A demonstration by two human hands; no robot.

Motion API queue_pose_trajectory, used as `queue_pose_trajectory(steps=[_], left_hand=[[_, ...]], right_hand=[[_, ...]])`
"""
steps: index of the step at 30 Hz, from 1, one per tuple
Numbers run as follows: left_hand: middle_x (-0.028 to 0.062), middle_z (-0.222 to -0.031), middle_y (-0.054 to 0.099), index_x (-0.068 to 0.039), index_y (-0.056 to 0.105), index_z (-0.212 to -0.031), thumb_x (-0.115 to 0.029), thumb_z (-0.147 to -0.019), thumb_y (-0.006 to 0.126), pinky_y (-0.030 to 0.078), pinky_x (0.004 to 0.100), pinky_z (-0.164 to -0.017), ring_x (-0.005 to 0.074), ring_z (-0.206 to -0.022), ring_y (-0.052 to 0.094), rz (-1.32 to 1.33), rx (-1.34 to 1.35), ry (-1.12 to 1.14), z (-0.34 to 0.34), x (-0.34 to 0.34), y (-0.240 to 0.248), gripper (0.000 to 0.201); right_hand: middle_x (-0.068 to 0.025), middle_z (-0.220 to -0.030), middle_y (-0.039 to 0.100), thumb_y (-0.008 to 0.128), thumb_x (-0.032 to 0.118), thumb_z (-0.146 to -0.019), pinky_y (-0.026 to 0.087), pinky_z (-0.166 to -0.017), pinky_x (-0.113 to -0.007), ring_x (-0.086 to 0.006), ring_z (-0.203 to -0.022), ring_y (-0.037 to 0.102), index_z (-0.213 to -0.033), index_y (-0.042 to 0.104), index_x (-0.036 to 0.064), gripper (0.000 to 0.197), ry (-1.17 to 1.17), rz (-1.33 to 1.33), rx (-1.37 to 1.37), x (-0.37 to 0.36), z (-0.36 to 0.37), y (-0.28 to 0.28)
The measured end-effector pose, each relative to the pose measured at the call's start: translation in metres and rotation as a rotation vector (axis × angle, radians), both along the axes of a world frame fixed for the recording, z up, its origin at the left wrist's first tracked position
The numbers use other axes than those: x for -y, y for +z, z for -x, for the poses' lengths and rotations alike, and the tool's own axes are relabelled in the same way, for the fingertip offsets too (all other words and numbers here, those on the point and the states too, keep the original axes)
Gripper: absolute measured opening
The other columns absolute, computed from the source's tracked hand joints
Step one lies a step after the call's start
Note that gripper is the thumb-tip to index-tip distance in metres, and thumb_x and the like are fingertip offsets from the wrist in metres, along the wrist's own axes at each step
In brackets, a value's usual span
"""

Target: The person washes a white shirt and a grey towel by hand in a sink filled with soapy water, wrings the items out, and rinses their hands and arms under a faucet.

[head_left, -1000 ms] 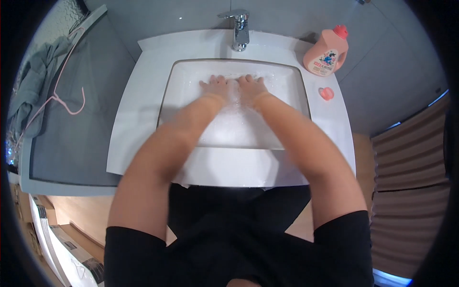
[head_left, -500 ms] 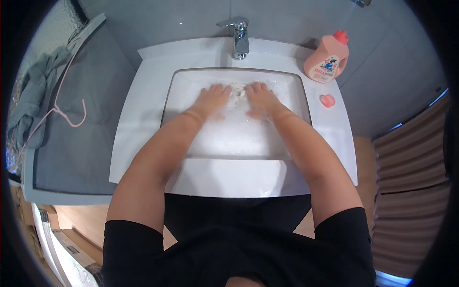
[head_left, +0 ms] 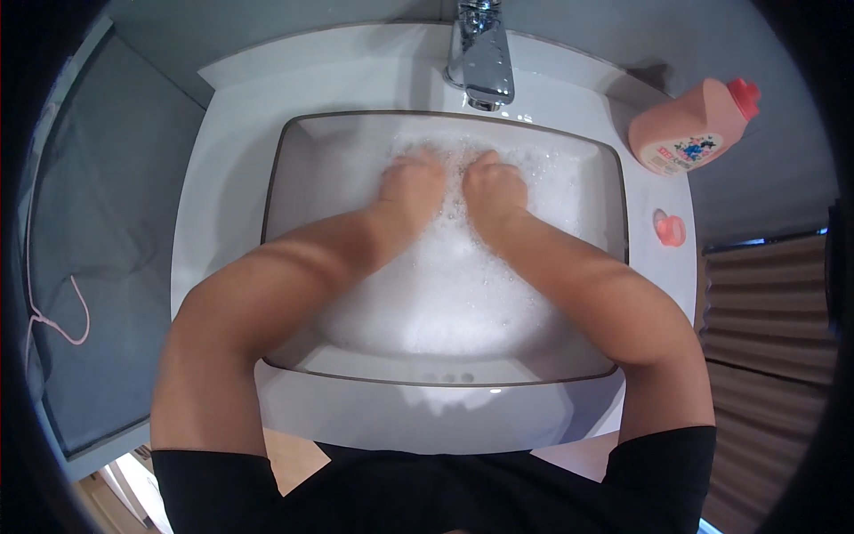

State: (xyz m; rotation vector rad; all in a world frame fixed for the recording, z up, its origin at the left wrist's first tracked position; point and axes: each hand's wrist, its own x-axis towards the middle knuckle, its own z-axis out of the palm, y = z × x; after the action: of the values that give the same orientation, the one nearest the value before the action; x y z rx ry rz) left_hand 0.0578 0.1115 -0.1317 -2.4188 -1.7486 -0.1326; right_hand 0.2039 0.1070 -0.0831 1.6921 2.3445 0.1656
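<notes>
Left hand curled, knuckles uppermost, fingertips sunk in suds; right hand likewise curled, just beside it; the two hands are apart, with a narrow strip of foam between them; cannot tell whether either is clamped on anything, since the finger pads do not show.

Key relation: the white suds touch both hands, lying around the fingers, between the wrists and back toward the body; neither hand is clearly nearer, the gap sitting about midway; the basin surrounds both hands, its long axis running left to right, across the line in which the hands point.

Other positions: faucet beyond the fingertips, roughly in line with the right hand; pink bottle well to the right of the right hand, which is the nearer one; small pink cap on the counter, also right of that hand and nearer the body than the bottle.

Hidden or unclear: anything beneath the foam; a pale patch between the fingers, nature uncertain; top of faucet cut off by the upper edge.
</notes>
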Motion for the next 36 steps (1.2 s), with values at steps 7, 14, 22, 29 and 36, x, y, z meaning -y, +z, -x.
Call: queue_pose_trajectory(steps=[7,14,22,29,36], left_hand=[[0.0123,-0.1,0.074,-0.009,0.061,-0.124,-0.017,-0.092,0.061,0.06,0.0463,-0.067,0.028,-0.088,0.074,-0.003,-0.202,0.031,-0.024,0.002,0.056,0.033],[0.0153,-0.108,0.072,-0.005,0.06,-0.118,-0.012,-0.098,0.053,0.06,0.0436,-0.083,0.0348,-0.099,0.072,0.148,-0.151,-0.114,0.017,0.029,0.093,0.023],[0.0252,-0.129,0.061,-0.002,0.054,-0.138,-0.033,-0.09,0.072,0.047,0.0461,-0.107,0.0399,-0.123,0.059,0.283,0.199,-0.208,0.067,0.058,0.135,0.06],[0.0239,-0.136,0.06,-0.003,0.055,-0.137,-0.054,-0.074,0.083,0.043,0.047,-0.112,0.0407,-0.128,0.056,0.318,0.248,-0.158,0.03,0.013,0.085,0.085],[0.0188,-0.116,0.071,-0.006,0.068,-0.118,-0.021,-0.077,0.079,0.057,0.0452,-0.092,0.0368,-0.109,0.069,0.467,-0.052,0.037,0.017,0.006,0.087,0.045]], right_hand=[[-0.0189,-0.128,0.067,0.069,0.015,-0.089,0.06,-0.085,-0.042,-0.0339,-0.109,0.071,-0.129,0.065,0.003,0.041,0.057,0.061,-0.012,-0.014,-0.006,0.037],[-0.0173,-0.123,0.067,0.063,0.023,-0.091,0.058,-0.091,-0.047,-0.0358,-0.111,0.069,-0.125,0.065,0.0062,0.038,0.102,0.034,-0.231,0.019,-0.015,0.083],[-0.0226,-0.118,0.063,0.07,0.037,-0.083,0.053,-0.096,-0.05,-0.0406,-0.114,0.063,-0.125,0.061,0.0054,0.053,0.246,-0.098,-0.407,0.037,-0.109,0.096],[-0.0316,-0.13,0.06,0.079,0.059,-0.076,0.048,-0.105,-0.051,-0.0442,-0.126,0.057,-0.138,0.053,-0.0011,0.09,0.036,0.101,-0.54,0.005,-0.032,0.032],[-0.0236,-0.117,0.07,0.076,0.037,-0.082,0.055,-0.096,-0.049,-0.0404,-0.112,0.067,-0.123,0.063,-0.0001,0.056,0.098,0.212,-0.385,-0.007,-0.03,0.039]])
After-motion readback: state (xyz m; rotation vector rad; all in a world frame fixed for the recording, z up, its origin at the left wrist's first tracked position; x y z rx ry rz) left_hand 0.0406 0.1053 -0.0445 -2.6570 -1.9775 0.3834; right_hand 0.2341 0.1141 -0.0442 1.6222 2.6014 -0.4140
